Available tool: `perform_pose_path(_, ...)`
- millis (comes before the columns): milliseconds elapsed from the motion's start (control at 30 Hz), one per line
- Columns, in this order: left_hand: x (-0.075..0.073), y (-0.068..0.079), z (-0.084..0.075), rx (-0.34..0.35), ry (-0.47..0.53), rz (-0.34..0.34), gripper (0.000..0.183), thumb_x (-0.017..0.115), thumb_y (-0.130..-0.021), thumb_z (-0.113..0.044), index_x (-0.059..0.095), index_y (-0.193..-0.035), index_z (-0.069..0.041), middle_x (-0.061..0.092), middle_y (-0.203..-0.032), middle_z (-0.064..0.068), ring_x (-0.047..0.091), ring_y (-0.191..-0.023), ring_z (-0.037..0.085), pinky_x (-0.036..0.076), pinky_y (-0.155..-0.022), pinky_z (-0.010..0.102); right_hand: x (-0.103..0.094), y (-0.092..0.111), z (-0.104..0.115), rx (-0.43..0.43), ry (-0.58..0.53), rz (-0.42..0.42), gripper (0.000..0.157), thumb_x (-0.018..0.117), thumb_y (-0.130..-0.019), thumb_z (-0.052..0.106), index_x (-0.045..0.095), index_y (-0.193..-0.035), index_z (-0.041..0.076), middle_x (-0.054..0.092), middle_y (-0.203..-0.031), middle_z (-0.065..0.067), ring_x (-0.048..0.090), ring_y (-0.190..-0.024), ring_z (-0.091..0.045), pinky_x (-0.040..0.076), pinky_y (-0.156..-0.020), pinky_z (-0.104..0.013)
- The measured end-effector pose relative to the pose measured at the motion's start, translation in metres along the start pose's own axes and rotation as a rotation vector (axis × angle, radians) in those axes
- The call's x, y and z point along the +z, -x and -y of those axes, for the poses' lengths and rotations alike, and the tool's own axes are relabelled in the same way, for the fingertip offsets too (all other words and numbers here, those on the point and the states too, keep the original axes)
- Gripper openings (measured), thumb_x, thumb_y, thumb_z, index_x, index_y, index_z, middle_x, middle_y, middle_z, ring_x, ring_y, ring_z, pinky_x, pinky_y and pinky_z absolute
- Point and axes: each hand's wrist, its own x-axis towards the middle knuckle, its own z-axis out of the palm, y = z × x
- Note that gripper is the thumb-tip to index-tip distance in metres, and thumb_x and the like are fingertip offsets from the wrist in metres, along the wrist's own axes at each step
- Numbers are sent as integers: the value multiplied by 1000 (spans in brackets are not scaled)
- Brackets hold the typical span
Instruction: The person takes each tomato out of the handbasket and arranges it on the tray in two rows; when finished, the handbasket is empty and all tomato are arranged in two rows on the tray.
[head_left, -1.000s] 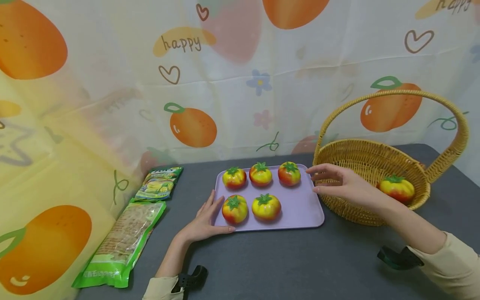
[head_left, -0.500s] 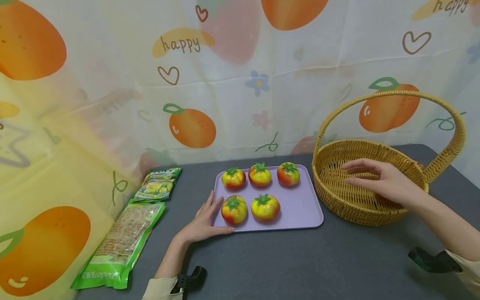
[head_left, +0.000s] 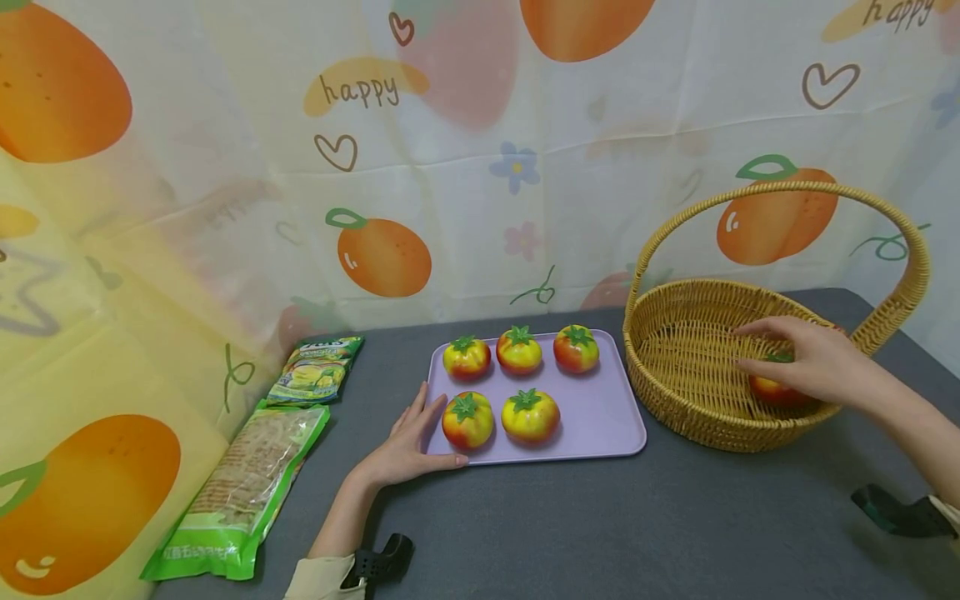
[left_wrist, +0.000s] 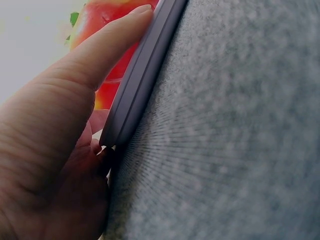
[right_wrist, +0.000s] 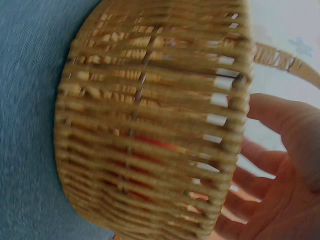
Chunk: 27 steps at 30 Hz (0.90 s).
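My left hand [head_left: 407, 442] rests at the near left corner of a lilac tray [head_left: 600, 421]. Its fingers lie along the left edge, and the straight thumb touches the front rim [left_wrist: 140, 75]. Several red-and-yellow tomatoes with green leafy tops stand on the tray in two rows, among them a front one [head_left: 531, 417] and a back right one [head_left: 577, 350]. My right hand [head_left: 813, 358] is inside a wicker basket [head_left: 690, 417], over another tomato [head_left: 772, 392] that it partly covers. Its fingers are spread and loosely bent; contact with that tomato cannot be made out.
A tall handle [head_left: 780, 187] arches over the basket. On the left lie a green-edged clear food packet [head_left: 247, 475] and a smaller green packet [head_left: 315, 371]. A fruit-print cloth [head_left: 450, 167] hangs behind the grey table [head_left: 562, 533].
My right hand has moved right, from beside the tray's right edge into the basket and over the tomato there. The left hand and the tray have stayed put.
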Motion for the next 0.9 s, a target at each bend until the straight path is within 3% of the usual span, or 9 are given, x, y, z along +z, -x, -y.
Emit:
perform_pose_path(133,0,1,-1,0,3,-4,104,76,-77,-53,21,-157,-15,-13,-162,11,-5,-147,38,-1,-113,61,2,-2,-11,-54,92,6,46,73,-88,23,60,-120,-7,58,-119,-31,53,-108,-49,44,-82,-61)
perform_pose_path(267,1,0,0,6,6,-3,103,76,-78,-52,21,-157,-14,-13,-162,12,-5,-147,39,-2,-113,61,3,-5,-18,-43,123,52,50,73,-88,23,58,-121,-11,57,-119,-34,52,-109,-52,43,-84,-62)
perform_pose_path(633,0,1,-2,-9,20,2,103,76,-77,-53,22,-157,-15,-12,-163,10,-5,-147,40,-2,-113,62,7,-7,-30,31,303,184,75,71,-87,43,50,-124,-18,56,-113,-39,57,-97,-50,47,-68,-50)
perform_pose_path(767,-1,1,-2,-12,25,3,103,75,-77,-54,21,-157,-16,-13,-163,9,-6,-147,40,-2,-112,62,8,-7,-32,47,294,206,78,71,-86,45,48,-125,-18,61,-96,-23,59,-78,-32,42,-59,-39)
perform_pose_path(900,0,1,-1,-11,26,0,103,76,-77,-54,22,-157,-16,-13,-162,10,-5,-146,41,-2,-112,63,10,-7,-32,46,262,218,76,71,-87,42,47,-127,-18,58,-85,-7,47,-66,-17,34,-54,-32)
